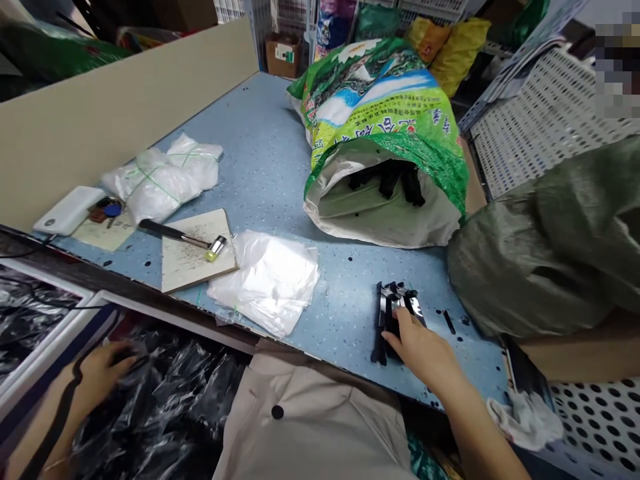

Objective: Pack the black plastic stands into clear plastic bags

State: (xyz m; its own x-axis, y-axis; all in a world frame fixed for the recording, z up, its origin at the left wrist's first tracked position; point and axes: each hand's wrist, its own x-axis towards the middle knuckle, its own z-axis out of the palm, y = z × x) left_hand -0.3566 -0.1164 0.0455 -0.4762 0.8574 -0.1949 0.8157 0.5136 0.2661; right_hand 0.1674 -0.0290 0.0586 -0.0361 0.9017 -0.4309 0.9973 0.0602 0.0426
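On the blue speckled tabletop (345,293), my right hand (417,343) grips a small group of black plastic parts (381,327) near the front edge. Thumb and forefinger are closed on them; the other fingers are partly hidden. My left hand (97,377) is low at the left, over a bin of black parts in clear plastic bags (170,400). Its thumb and forefinger are apart, and clear film lies by the fingertips. A stack of clear plastic bags (273,280) lies between my hands. Further back, a green woven sack (385,127) lies with its mouth facing me, black parts inside.
A small hammer (185,237) rests on a worn board (200,267) at the left. Behind it are tied plastic bundles (160,177), a white device (70,210) and keys (111,209). A dark green sack (545,247) and perforated white crates (530,113) border the right side.
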